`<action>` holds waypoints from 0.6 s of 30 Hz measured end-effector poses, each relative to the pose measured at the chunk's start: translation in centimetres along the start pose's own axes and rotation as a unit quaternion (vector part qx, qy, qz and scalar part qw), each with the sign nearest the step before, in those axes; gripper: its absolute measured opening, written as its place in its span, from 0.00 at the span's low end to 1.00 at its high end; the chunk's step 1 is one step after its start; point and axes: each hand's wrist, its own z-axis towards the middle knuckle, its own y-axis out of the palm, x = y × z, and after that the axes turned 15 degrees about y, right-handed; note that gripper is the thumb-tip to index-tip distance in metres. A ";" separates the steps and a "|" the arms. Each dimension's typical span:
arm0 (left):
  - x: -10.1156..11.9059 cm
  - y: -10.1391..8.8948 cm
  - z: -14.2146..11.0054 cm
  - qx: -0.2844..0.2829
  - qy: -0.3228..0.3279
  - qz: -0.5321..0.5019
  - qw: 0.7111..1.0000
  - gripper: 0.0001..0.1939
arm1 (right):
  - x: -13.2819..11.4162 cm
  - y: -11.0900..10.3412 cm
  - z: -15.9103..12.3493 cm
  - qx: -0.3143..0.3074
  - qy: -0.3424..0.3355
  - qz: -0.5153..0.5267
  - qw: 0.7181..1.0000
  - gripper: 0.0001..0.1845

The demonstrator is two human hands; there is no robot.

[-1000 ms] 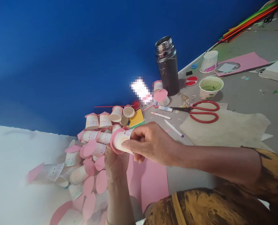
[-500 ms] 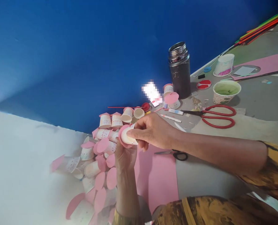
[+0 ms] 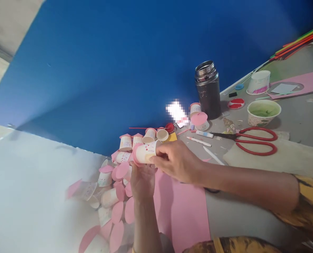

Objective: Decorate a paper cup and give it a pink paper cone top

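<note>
A small white paper cup (image 3: pixel 145 151) with red dots and a pink paper disc on its end lies on its side between my hands. My right hand (image 3: pixel 178 160) grips it near the open rim, thumb below and fingers behind. My left hand (image 3: pixel 143 181) is under the disc end, thumb at the edge of the pink paper; its other fingers are mostly hidden behind the cup. Beyond and to the left, several similar paper cups (image 3: pixel 126 143) with pink paper on their ends are heaped together. Below the hands lies a pink sheet (image 3: pixel 184 211).
To the right stand a dark open flask (image 3: pixel 209 95) and a cup of green liquid (image 3: pixel 263 111). Red-handled scissors (image 3: pixel 256 140) rest partly on a beige cloth (image 3: pixel 290 158). Markers (image 3: pixel 198 141) lie by the blades. A blue wall (image 3: pixel 106 70) rises behind.
The cup has turned so its printed side shows more, with both hands still at it. The view has shifted, so the table things appear farther right and slightly lower.
</note>
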 end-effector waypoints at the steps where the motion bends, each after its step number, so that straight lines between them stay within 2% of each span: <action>1: 0.3 0.0 0.0 0.013 0.004 0.006 1.000 0.25 | 0.4 0.4 -0.1 0.065 -0.066 -0.073 0.993 0.19; 3: 0.8 -0.2 -0.1 0.048 0.018 0.023 0.998 0.24 | 1.2 1.0 -0.4 0.164 -0.198 -0.177 0.950 0.17; 5: 1.4 -0.5 -0.3 0.075 0.032 0.031 0.996 0.24 | 1.9 1.4 -0.7 0.199 -0.286 -0.222 0.911 0.15; 6: 1.8 -0.6 -0.4 0.076 0.039 0.032 0.996 0.25 | 2.1 1.5 -0.8 0.195 -0.304 -0.231 0.903 0.15; 12: 3.8 -0.3 -1.1 0.053 0.074 0.063 0.994 0.25 | 3.0 1.8 -1.3 0.180 -0.360 -0.227 0.887 0.15; 16: 4.5 -0.1 -1.2 0.045 0.070 0.074 0.994 0.22 | 3.4 2.1 -1.4 0.138 -0.367 -0.248 0.886 0.15; 18: 4.7 -0.2 -1.2 0.043 0.072 0.076 0.994 0.21 | 3.5 2.2 -1.4 0.139 -0.371 -0.255 0.882 0.14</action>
